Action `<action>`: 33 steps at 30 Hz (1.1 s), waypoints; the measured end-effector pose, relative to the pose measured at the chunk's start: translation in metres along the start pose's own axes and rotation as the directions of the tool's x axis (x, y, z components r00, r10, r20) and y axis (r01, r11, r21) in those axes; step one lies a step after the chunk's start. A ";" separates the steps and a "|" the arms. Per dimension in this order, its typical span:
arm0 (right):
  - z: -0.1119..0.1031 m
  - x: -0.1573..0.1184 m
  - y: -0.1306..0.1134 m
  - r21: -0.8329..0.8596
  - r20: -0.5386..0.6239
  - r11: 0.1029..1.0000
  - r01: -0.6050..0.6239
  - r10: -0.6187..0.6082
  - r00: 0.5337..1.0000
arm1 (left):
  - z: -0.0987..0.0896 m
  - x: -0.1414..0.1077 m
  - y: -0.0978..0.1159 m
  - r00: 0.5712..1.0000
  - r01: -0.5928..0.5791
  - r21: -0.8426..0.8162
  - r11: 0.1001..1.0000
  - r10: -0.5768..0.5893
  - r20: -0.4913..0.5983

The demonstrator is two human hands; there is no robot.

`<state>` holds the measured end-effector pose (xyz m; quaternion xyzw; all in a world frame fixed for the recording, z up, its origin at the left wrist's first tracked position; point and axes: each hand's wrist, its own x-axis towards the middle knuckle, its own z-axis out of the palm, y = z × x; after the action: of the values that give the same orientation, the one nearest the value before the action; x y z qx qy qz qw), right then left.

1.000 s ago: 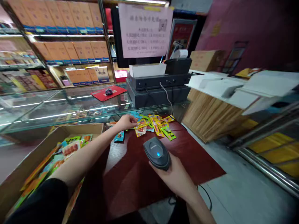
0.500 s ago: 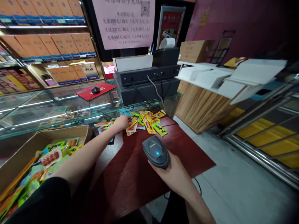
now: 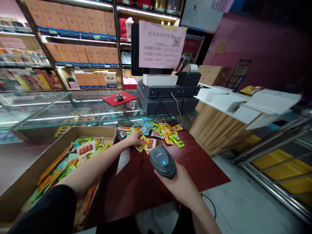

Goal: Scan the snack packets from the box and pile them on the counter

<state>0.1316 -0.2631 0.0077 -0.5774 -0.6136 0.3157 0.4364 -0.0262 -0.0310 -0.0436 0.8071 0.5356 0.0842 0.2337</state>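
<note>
My right hand (image 3: 181,185) grips a dark grey barcode scanner (image 3: 162,162) with a blue light on top, held above the dark red tabletop (image 3: 136,182). My left hand (image 3: 133,139) is closed at the edge of a yellow snack packet (image 3: 142,144); its fingertips are partly hidden. Touching or close to that packet lies a clear packet of small red sausages (image 3: 150,145). Behind them spreads a loose pile of snack packets, with a blue packet (image 3: 146,126), a yellow packet (image 3: 166,133) and a green packet (image 3: 177,140) among them.
An open cardboard box (image 3: 107,130) of mixed snack packets stands at my left. Beyond the tabletop are a glass counter (image 3: 80,110), a mouse (image 3: 119,97) on a red mat and a black cash drawer (image 3: 168,105). A metal railing (image 3: 263,182) runs along the right.
My left hand has drawn back slightly toward me with the yellow packet, uncovering the blue packet. The view has tilted up and turned left. The scanner stays in my right hand.
</note>
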 end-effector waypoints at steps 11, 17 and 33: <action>0.062 0.009 -0.049 -0.056 0.168 0.994 0.098 -0.087 0.982 | -0.078 -0.100 -0.059 0.989 -0.132 -0.669 0.731 0.047 -0.143; 0.083 0.012 -0.057 -0.099 0.207 0.987 0.130 -0.107 0.972 | -0.106 -0.123 -0.073 0.987 -0.033 -0.822 0.569 -0.110 -0.116; 0.086 0.012 -0.062 -0.030 0.245 0.985 0.169 -0.157 0.957 | -0.103 -0.124 -0.067 0.991 -0.016 -0.897 0.442 -0.110 -0.072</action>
<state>0.0276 -0.2499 0.0291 -0.4930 -0.7155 0.3310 0.3681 -0.1728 -0.0919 0.0295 0.5405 0.4454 0.3955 0.5942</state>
